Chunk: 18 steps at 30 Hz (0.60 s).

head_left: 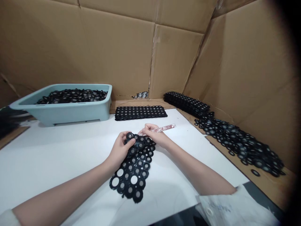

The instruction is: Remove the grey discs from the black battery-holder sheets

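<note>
A black sheet of joined round rings [137, 171] hangs down over the white tabletop, most of its holes showing grey discs and a few showing white. My left hand [121, 149] is closed on its upper left edge, thumb on the front face and fingers behind. At the upper right edge, my right hand [151, 133] pinches a slim reddish stick tool wrapped in clear plastic [168, 127]. The tool's working tip is hidden behind the sheet and fingers.
A pale blue tub [70, 113] full of black rings stands at the back left. A flat stack of ring sheets [141, 113] lies behind my hands. Along the right are another stack [185, 103] and a heap of loose rings [237, 141]. Cardboard walls [117, 50] enclose the table.
</note>
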### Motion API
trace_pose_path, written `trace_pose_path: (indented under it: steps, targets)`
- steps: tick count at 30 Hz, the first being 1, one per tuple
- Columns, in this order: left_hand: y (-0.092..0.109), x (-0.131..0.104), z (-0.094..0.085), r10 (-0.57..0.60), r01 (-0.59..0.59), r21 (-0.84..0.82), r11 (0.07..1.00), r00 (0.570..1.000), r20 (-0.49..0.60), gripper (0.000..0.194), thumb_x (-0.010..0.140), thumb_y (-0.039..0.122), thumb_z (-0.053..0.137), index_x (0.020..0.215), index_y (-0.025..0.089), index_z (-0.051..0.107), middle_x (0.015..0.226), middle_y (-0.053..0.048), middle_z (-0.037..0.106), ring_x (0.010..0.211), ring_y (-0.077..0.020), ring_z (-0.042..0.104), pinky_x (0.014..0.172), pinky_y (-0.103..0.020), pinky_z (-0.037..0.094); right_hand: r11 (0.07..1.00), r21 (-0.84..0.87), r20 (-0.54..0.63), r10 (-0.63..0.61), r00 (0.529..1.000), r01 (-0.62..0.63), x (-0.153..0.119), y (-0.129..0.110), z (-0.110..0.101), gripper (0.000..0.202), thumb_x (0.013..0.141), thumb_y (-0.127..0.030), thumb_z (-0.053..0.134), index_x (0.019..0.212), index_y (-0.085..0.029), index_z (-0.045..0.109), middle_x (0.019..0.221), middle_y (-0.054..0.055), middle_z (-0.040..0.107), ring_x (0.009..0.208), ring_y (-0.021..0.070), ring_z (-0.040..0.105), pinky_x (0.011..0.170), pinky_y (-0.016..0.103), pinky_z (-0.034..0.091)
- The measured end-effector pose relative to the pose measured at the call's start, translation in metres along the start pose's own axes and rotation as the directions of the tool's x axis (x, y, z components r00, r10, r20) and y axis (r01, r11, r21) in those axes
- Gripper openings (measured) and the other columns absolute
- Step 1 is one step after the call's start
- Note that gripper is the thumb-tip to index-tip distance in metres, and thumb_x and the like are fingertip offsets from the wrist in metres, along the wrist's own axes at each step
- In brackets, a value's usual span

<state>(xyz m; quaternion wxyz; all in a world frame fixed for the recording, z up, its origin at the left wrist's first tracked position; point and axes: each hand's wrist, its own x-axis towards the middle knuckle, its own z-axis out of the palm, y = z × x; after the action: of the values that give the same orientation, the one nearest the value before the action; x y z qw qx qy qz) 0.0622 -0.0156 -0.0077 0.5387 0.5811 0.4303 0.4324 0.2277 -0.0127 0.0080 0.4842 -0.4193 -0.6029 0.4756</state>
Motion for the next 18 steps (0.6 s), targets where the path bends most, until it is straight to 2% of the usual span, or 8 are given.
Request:
trace_pose_path:
  steps: [5, 13, 18]
  targets:
    - [0.0007, 0.0002, -0.0023, 0.018, -0.023, 0.06, 0.998, 0.996, 0.082, 0.023, 0.072, 0.036, 0.055, 0.082, 0.016, 0.058, 0.086, -0.004, 0.061, 0.082, -0.02, 0.054, 0.074, -0.029, 0.039, 1.0, -0.016, -0.008, 0.014, 1.0, -0.014, -0.0007, -0.0015, -0.0004, 0.025, 0.073, -0.026, 0.05, 0.055, -0.018, 0.034, 0.071, 0.0, 0.062, 0.076, 0.0153, 0.059, 0.065, 0.024, 0.039]
    - [0.0039, -0.0012, -0.0018, -0.014, 0.012, 0.027, 1.0, 0.998, 0.057, 0.025, 0.07, 0.038, 0.057, 0.081, 0.016, 0.06, 0.088, -0.005, 0.062, 0.081, -0.0207, 0.054, 0.071, -0.029, 0.04, 1.0, 0.008, 0.008, 0.027, 1.0, -0.027, -0.0002, -0.0033, -0.0028, 0.028, 0.073, -0.027, 0.051, 0.054, -0.018, 0.033, 0.072, 0.002, 0.062, 0.079, 0.0169, 0.059, 0.065, 0.025, 0.039]
    - [0.0021, 0.0002, -0.0018, 0.004, -0.006, 0.035, 0.999, 0.999, 0.054, 0.023, 0.07, 0.037, 0.057, 0.08, 0.016, 0.059, 0.086, -0.005, 0.062, 0.081, -0.0208, 0.054, 0.072, -0.029, 0.039, 0.997, -0.071, 0.021, -0.01, 1.0, 0.012, -0.0013, -0.0023, -0.003, 0.026, 0.074, -0.027, 0.05, 0.055, -0.018, 0.035, 0.073, 0.001, 0.061, 0.079, 0.0163, 0.059, 0.069, 0.026, 0.039]
